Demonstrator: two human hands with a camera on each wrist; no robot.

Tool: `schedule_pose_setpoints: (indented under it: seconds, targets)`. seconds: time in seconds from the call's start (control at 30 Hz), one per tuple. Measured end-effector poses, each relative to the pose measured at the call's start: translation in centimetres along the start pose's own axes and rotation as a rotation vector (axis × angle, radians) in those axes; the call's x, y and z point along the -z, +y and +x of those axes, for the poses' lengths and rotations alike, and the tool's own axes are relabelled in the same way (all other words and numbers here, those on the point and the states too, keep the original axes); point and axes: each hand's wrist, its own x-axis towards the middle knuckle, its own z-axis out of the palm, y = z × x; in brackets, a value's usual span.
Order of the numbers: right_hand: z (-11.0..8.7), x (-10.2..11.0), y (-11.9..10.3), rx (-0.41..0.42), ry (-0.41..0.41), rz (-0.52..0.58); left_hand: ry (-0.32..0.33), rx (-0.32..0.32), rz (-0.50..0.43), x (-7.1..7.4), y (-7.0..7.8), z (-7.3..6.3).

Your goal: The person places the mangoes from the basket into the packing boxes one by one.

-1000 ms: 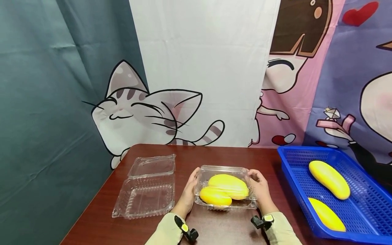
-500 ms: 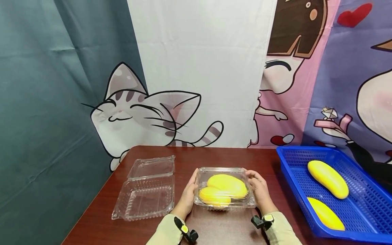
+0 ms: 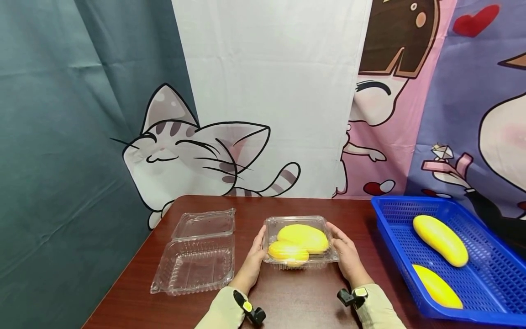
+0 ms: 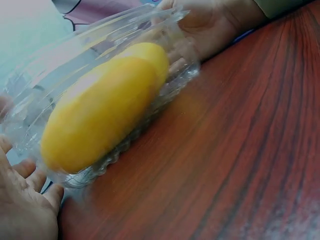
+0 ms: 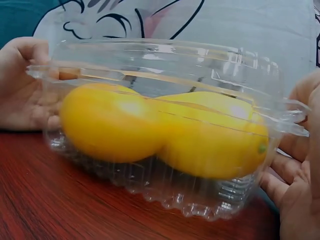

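In the head view a clear plastic clamshell box (image 3: 316, 221) with its lid down holds two yellow mangoes (image 3: 303, 237), seen through the plastic. My left hand (image 3: 251, 264) grips the box's left side, and my right hand (image 3: 348, 258) grips its right side. The right wrist view shows both mangoes (image 5: 215, 137) side by side, with the thumbs by the box's rim and other fingers low on the sides. From the left wrist, the near mango (image 4: 100, 112) lies behind the clear wall. Whether the box's base touches the table cannot be told.
To the left, a second clear clamshell box (image 3: 197, 265) lies with its lid folded back. A blue plastic basket (image 3: 394, 256) at the right holds two more mangoes (image 3: 440, 241). Everything stands on a dark red wooden table (image 3: 300, 301), with printed curtains (image 3: 271, 68) behind.
Both hands have moved the box with the mangoes forward, away from the person, over the last half second. The other box and the basket stay as they were.
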Motion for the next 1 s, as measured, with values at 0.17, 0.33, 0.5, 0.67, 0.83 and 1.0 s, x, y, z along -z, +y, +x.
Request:
schedule_pose_setpoints:
  seconds: [0.17, 0.33, 0.5, 0.67, 0.83, 1.0]
  targets:
    - [0.0, 0.0, -0.1, -0.025, 0.024, -0.04, -0.011, 0.003, -0.011, -0.1, 0.0, 0.1]
    - [-0.2, 0.4, 0.1, 0.023, -0.117, -0.014, 0.017, 0.009, 0.012, -0.3, 0.0, 0.1]
    - [-0.2, 0.3, 0.1, 0.058, -0.174, -0.048, 0.142, 0.001, 0.274, -0.7, -0.1, 0.2]
    - [-0.2, -0.2, -0.3, -0.05, -0.045, -0.134, 0.265, 0.032, 0.515, -0.8, -0.2, 0.3]
    - [-0.1, -0.5, -0.6, -0.102, 0.075, -0.433, 0.305, 0.059, 0.706, -0.7, -0.4, 0.4]
    - [-0.3, -0.8, -0.5, -0.062, 0.072, -0.89, 0.259, 0.068, 0.837, -0.6, -0.5, 0.2]
